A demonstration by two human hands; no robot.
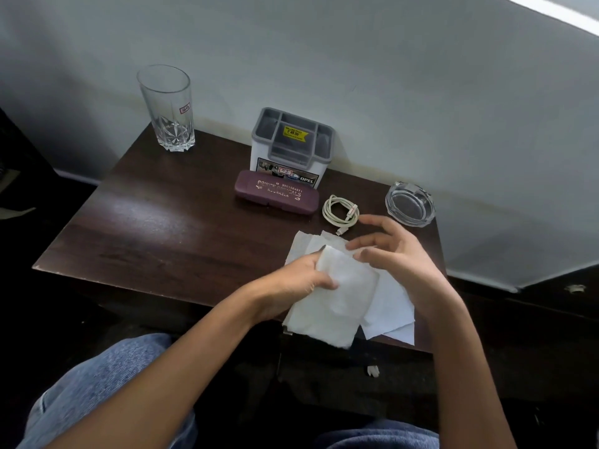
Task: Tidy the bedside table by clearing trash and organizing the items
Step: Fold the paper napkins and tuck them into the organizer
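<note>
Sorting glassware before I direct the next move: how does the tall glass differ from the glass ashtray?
The tall glass stands upright at the table's far left corner; the glass ashtray sits low and wide at the far right edge. The tall glass is narrow with a cut star pattern at its base and a small red sticker; the ashtray is round, with a notched rim and no sticker. Both are clear and look empty.

Single wide-angle view, worn on the head, looking forward and steeply down onto a dark brown wooden bedside table (168, 222) from close above its near edge. Faces a pale grey wall (356, 76) behind the table, straight lines bowed toward the frame borders. Near enough for both forearms and blue denim knees (97, 384) to fill the lower half. Tabletop centred, floor dark at both sides. No second view to share the scene.
</note>
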